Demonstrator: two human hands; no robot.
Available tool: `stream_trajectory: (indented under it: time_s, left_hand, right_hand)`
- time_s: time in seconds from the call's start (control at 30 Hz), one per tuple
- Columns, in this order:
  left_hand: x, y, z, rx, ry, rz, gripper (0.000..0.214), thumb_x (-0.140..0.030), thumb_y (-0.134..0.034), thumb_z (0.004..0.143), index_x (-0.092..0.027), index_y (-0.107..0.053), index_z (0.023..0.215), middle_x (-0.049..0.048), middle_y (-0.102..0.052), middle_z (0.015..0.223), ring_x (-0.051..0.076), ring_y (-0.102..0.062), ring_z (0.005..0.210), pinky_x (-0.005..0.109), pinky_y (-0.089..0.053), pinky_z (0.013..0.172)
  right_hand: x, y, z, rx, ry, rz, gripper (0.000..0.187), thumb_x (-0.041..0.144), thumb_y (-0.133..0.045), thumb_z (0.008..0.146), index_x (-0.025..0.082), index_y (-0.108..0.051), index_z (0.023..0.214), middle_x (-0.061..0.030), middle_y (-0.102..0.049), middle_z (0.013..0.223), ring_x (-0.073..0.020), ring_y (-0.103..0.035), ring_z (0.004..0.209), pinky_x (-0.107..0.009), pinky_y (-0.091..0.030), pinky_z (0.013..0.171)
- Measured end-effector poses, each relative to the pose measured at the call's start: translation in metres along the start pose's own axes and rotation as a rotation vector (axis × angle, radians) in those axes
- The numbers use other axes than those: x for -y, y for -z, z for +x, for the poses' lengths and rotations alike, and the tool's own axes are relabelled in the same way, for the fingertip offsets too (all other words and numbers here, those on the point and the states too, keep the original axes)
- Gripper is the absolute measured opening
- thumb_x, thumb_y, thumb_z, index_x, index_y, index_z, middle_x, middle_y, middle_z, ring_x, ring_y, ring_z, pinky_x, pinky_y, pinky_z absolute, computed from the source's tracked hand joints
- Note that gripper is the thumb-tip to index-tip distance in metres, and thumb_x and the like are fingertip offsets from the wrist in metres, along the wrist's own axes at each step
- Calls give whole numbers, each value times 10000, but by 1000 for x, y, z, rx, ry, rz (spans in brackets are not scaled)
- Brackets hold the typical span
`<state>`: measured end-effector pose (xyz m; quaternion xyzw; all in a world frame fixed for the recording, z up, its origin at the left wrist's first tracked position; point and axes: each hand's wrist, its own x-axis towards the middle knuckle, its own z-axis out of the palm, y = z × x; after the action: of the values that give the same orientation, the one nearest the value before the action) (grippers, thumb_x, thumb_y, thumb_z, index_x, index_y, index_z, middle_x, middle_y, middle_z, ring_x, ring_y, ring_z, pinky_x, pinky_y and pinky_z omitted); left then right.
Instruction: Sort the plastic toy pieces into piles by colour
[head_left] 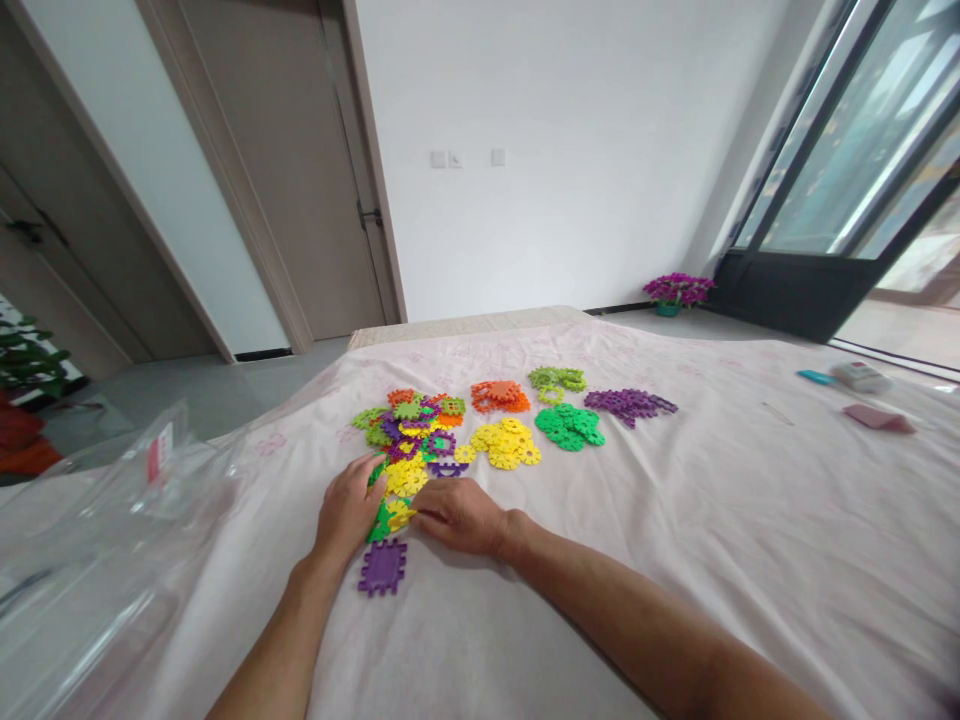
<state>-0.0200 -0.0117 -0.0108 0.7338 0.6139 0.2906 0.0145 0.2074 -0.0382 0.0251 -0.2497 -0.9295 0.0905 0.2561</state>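
My right hand [459,515] pinches the edge of a yellow notched disc [399,514], which lies over green discs [379,524]. At the left side of the mixed pile [401,425], my left hand [349,506] rests with its fingers spread around yellow discs [406,476]; part of its fingertips is hidden. Nearer to me lies a purple square piece [383,567] with toothed edges. Another purple piece [448,468] sits just beyond my right hand. Sorted by colour, heaps of yellow discs [505,443] and green discs [570,427] lie further right.
Behind are orange pieces [500,395], light green pieces [557,380] and purple pieces [631,404]. Clear plastic packaging [142,480] lies at left on the pale bed-like cloth [675,520]. A pink folded item [879,418], a white object [860,377] and a blue item [816,377] are far right.
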Motion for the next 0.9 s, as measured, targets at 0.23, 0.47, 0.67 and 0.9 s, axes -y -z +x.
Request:
stream_trajectory:
  time_s: [0.23, 0.47, 0.67, 0.9]
  left_hand:
    - [-1, 1, 0, 3, -3, 0, 386, -310, -421, 901, -204, -603, 1224, 75, -605, 1304, 218, -556, 1208, 388, -404, 1066]
    - [1, -1, 0, -6, 1, 0, 383, -314, -431, 898, -220, -605, 1226, 62, -606, 1306, 211, -558, 1209, 375, -408, 1064]
    - [2, -2, 0, 9, 5, 11, 389, -316, -418, 907, -221, -593, 1242, 61, -594, 1321, 209, -548, 1218, 376, -397, 1072]
    - [-1, -1, -1, -1, 2, -1, 380, -315, -423, 903, -221, -602, 1225, 64, -603, 1309, 209, -555, 1213, 376, -404, 1066]
  right_hand:
    - [-12, -8, -3, -127, -163, 109, 144, 211, -516, 919, 175, -655, 935, -36, -705, 870, -122, -615, 747, -198, -399, 666]
    - [-12, -7, -5, -132, -165, 102, 161, 197, -513, 903, 189, -665, 955, -34, -710, 890, -130, -620, 765, -205, -410, 686]
    - [-13, -7, -5, -138, -183, 96, 196, 195, -512, 901, 194, -667, 1022, -39, -712, 905, -137, -630, 781, -209, -422, 699]
    - [-12, -4, -5, -157, -185, 102, 222, 188, -517, 888, 196, -671, 1047, -37, -716, 909, -144, -643, 782, -214, -433, 696]
